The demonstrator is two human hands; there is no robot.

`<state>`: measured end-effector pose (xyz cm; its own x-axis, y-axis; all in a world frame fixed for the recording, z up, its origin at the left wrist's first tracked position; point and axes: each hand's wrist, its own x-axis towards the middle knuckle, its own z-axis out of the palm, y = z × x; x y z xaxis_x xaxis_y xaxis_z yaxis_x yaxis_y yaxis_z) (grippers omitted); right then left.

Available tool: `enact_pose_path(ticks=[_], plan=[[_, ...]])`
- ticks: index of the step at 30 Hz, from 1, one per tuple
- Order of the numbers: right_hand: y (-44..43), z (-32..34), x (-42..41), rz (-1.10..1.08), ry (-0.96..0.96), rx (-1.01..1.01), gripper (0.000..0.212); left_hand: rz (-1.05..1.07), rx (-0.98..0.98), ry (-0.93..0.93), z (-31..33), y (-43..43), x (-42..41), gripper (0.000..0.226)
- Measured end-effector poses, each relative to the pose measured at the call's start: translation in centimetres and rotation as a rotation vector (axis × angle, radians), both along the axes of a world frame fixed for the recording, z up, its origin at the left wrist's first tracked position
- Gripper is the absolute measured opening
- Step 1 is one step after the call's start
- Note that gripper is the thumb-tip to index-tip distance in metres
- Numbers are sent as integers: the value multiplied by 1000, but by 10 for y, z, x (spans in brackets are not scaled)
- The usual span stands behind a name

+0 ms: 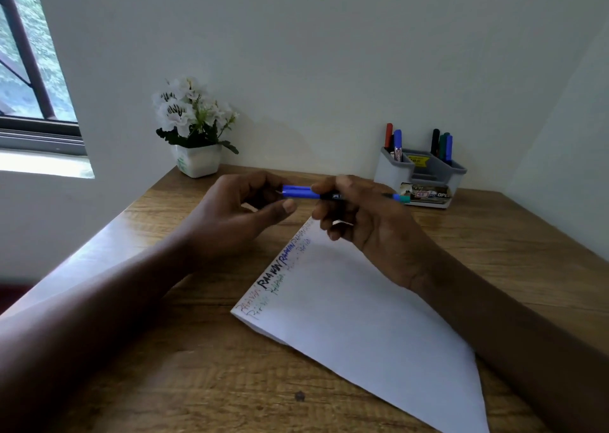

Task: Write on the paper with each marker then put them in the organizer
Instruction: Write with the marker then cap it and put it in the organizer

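Note:
A blue marker [301,192] is held level above the far end of the white paper [359,320]. My left hand [237,215] grips its blue cap end with curled fingers. My right hand [365,215] grips the dark barrel; the marker's teal-blue tail [400,198] sticks out to the right of it. Words in several colours run along the paper's left edge. The grey organizer [420,175] stands at the back right with several markers upright in its two rear compartments.
A white pot of white flowers [194,132] stands at the desk's back left corner by the wall. A window [29,70] is at far left. The wooden desk [204,376] extends around the paper, with its left edge running diagonally.

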<state>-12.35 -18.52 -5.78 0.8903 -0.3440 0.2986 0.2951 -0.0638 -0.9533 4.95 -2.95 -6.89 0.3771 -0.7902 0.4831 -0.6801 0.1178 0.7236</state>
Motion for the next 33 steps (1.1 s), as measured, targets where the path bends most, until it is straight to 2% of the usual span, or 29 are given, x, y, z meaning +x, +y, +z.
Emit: enact_pose_path(ticks=[3, 4, 6, 8, 10, 12, 14, 18, 21, 25, 28, 30, 33], plan=[[-9, 11, -11, 2, -25, 121, 61, 134, 72, -192, 1, 5, 11, 43], [-12, 13, -14, -36, -25, 131, 65, 163, 126, -236, 3, 5, 11, 51], [-17, 14, -14, -190, -23, 74, 59, 201, 335, -291, 6, 7, 8, 69], [-22, 12, -13, -382, -52, -46, 39, 205, 575, -347, 5, 6, 6, 95], [-30, 10, -13, -556, -94, -167, 24, 186, 714, -395, 1, 4, 7, 125], [-36, 10, -16, -683, -126, -233, 24, 171, 790, -421, -1, 1, 10, 145], [-42, 15, -18, -761, -186, -261, 37, 157, 826, -432, -1, -1, 13, 153], [-70, 33, -16, -964, -168, -350, 72, 146, 833, -457, -3, -4, 16, 158], [-102, 57, -6, -1114, -126, -514, 77, 146, 825, -469, -5, -5, 19, 159], [-133, 81, 12, -1133, -68, -770, 77, 158, 825, -462, -5, -5, 18, 161], [-146, 84, 25, -1140, -33, -868, 77, 164, 822, -459, -5, -6, 18, 161], [-151, 79, 32, -1121, 16, -922, 78, 166, 822, -452, -5, -6, 19, 154], [-156, 64, 36, -1073, 119, -992, 77, 180, 821, -457, -4, -6, 17, 122]])
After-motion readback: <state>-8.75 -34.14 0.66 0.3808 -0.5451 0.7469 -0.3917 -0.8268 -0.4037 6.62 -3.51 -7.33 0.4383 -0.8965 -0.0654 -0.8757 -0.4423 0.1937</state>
